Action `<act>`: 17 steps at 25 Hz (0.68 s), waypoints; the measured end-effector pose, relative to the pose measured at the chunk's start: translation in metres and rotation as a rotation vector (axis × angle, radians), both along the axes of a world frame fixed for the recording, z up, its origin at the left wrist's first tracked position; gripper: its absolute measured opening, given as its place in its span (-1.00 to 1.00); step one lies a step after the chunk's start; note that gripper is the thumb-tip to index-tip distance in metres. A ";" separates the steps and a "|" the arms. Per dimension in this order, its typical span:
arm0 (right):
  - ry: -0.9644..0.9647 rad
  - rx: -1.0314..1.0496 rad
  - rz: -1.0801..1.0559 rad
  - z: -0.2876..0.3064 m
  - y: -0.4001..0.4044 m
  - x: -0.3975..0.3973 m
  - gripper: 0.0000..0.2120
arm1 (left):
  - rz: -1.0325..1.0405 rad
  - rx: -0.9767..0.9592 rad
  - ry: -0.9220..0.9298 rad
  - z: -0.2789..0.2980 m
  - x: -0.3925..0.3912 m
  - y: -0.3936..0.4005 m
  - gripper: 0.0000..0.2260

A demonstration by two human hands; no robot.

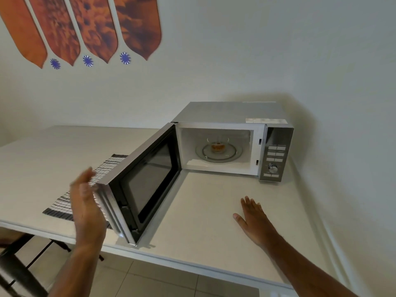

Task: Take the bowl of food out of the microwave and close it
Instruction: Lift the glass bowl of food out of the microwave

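A silver microwave (231,113) stands at the back right of a white table (203,211). Its door (141,181) is swung wide open toward me. Inside, a small clear glass bowl (218,144) with orange-brown food sits in the middle of the glass turntable (232,156). My left hand (87,204) is flat and open against the outer edge of the door, fingers pointing up. My right hand (254,219) rests palm down on the table in front of the microwave, fingers spread, holding nothing.
A black-and-white striped placemat (64,202) lies on the table left of the door, partly behind it. The control panel (275,157) with buttons and a dial is on the microwave's right side. Walls stand behind and to the right. Tiled floor (150,281) shows below the table edge.
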State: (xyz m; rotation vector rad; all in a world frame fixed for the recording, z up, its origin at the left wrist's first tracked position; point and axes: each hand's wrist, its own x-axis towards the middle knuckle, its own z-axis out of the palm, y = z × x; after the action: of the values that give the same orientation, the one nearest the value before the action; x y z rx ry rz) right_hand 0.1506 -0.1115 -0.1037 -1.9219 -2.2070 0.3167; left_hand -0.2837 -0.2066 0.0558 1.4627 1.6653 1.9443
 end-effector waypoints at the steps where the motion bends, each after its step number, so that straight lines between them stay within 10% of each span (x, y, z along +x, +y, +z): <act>1: 0.030 0.003 0.005 0.001 0.000 0.000 -0.27 | 0.070 0.098 0.140 0.021 0.010 0.002 -0.56; 7: 0.148 0.052 0.039 0.020 0.017 -0.011 -0.29 | -0.264 0.075 0.512 0.053 0.117 0.041 -0.72; 17: 0.543 0.006 -0.054 0.033 0.104 -0.020 -0.43 | -0.499 -0.563 0.032 -0.054 0.203 0.200 -0.60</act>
State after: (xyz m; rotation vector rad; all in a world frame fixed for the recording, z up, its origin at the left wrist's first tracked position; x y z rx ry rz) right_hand 0.1306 -0.0078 -0.0709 -1.6364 -1.7922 0.7231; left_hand -0.0803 -0.0070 0.0019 1.4834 1.4943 1.0862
